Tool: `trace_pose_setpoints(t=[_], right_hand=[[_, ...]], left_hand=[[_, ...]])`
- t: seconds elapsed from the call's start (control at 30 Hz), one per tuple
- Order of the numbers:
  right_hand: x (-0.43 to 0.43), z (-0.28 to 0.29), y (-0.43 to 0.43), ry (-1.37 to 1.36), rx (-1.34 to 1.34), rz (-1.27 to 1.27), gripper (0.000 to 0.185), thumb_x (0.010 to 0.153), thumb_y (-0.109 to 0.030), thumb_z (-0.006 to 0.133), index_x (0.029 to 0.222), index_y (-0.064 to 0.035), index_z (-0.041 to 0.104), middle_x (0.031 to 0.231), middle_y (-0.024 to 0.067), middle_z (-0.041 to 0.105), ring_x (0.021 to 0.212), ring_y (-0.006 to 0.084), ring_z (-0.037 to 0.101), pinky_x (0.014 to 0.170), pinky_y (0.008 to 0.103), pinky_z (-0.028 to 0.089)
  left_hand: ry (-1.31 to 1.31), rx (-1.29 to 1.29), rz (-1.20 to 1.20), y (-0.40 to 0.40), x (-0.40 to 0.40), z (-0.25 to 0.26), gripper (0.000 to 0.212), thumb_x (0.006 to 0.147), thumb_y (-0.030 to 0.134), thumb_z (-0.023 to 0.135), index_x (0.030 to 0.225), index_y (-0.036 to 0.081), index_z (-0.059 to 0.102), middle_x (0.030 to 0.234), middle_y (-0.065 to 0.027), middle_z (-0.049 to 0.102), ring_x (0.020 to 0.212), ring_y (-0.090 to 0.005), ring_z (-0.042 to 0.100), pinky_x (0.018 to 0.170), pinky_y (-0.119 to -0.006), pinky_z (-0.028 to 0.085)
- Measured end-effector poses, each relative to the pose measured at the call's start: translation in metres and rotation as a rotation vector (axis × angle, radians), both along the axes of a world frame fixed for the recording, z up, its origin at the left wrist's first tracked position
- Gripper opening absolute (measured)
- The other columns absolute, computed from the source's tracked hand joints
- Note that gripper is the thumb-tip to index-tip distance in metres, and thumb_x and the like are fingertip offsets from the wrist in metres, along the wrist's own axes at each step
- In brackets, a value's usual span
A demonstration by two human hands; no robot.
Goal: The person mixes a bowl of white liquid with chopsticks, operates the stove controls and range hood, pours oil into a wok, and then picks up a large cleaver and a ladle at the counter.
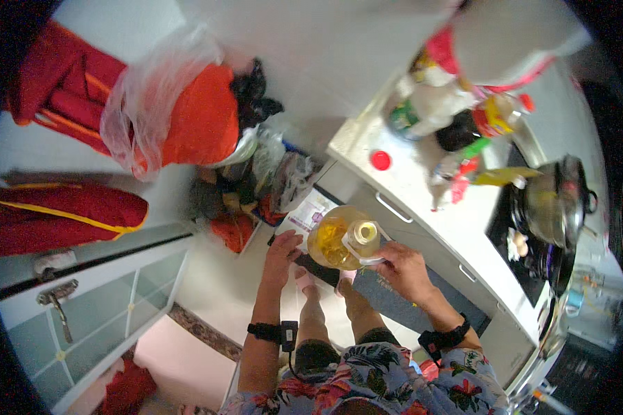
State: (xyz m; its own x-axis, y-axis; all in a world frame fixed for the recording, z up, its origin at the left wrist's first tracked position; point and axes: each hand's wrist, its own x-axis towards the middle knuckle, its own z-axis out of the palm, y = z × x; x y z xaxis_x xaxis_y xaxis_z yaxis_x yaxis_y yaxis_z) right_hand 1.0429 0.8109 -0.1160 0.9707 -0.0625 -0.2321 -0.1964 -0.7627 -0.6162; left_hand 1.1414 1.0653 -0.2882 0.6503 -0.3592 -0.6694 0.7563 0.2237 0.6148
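Note:
My right hand [406,271] grips the white carrying handle of a large clear plastic bottle of yellow cooking oil [332,244]. The bottle is held up in front of my body, its uncapped mouth facing up toward me. To the left of it is my left hand [283,255], loosely curled and apparently apart from the bottle, with nothing visible in it. A red bottle cap [380,160] lies on the white countertop [425,207], beyond the bottle.
Several bottles and packets, including a dark bottle [459,130], crowd the back of the counter. A lidded pot [553,202] stands on the black stove [503,249], with eggs [520,244] near it. Plastic bags [270,161] fill the corner. A glazed door [104,306] stands at left.

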Motion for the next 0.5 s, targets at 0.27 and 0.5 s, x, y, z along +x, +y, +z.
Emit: trace_pose_setpoints(t=[0.27, 0.5], right_hand=[[-0.083, 0.181, -0.03, -0.27, -0.003, -0.172, 0.024, 0.078, -0.021, 0.071, 0.095, -0.0057, 0.061, 0.081, 0.0096, 0.056, 0.073, 0.0303, 0.057, 0.066, 0.0382, 0.047], [-0.153, 0.246, -0.063, -0.643, -0.117, -0.224, 0.025, 0.077, -0.018, 0.07, 0.097, -0.0058, 0.061, 0.09, 0.0095, 0.059, 0.079, 0.0295, 0.057, 0.07, 0.0387, 0.048]], left_hand=[[-0.733, -0.304, -0.773, -0.067, -0.002, 0.137, 0.126, 0.054, 0.02, 0.09, 0.151, 0.006, 0.011, 0.158, -0.0125, 0.01, 0.145, -0.0237, 0.007, 0.116, -0.037, 0.01], [-1.116, -0.226, -0.975, -0.148, -0.026, 0.206, 0.137, 0.049, 0.027, 0.093, 0.151, 0.005, 0.004, 0.156, -0.0145, 0.013, 0.144, -0.0242, 0.013, 0.116, -0.037, 0.012]])
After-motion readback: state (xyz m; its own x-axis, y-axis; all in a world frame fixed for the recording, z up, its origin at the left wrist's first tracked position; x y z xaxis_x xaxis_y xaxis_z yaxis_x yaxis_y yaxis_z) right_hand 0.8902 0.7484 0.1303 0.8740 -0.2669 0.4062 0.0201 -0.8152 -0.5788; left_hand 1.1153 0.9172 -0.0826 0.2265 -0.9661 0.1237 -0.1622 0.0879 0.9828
